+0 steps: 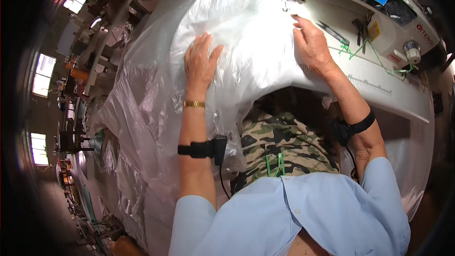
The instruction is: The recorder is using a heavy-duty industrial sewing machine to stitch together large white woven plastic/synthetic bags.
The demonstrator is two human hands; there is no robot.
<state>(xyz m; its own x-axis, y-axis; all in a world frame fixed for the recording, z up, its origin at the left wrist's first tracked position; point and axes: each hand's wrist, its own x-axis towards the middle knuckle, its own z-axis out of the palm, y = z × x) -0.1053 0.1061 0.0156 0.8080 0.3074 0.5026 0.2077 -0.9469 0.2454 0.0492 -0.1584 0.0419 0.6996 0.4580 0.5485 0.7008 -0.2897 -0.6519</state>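
I am at the sewing machine [379, 4] with a big sheet of clear plastic [189, 80] spread over the white table [379, 90]. My left hand [201, 61] lies flat and open on top of the plastic, fingers spread, pressing it down and not gripping anything. My right hand [313, 42] is flat too, with its fingertips pressing the plastic close beside the needle [286, 0]; it holds nothing either. I think the way to do this well is to keep both hands flat, keep the plastic smooth with no folds, and feed it slowly and straight. My right fingers must stay to the side of the needle, because they are very near it. The plastic lies under both my hands, reaches up to the needle, and hangs down off the table on my left side and over my lap. Some green thread [365, 47] lies on the table to my right, apart from my hands.
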